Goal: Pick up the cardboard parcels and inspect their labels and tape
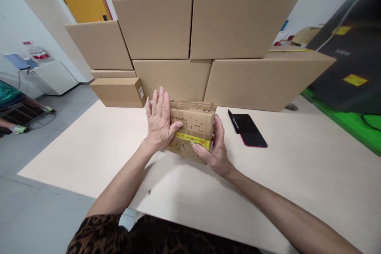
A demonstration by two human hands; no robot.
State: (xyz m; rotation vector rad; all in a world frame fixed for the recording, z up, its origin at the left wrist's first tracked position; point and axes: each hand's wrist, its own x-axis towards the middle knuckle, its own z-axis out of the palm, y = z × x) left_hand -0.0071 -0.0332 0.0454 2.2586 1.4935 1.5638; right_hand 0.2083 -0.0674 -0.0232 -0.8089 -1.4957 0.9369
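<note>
**Worktop holdings, largest to smallest**

Pale worktop (pixel 297 174), bearing all items. Stacked cardboard cartons (pixel 190 43) along far edge. Small printed carton (pixel 195 121) with yellow tape band (pixel 193 139), near centre, just in front of stack. Left hand (pixel 159 121) flat against carton's left side; right hand (pixel 216 149) at right end; grip of both closed on carton. Black phone (pixel 249 129) lying just right of it.
</note>
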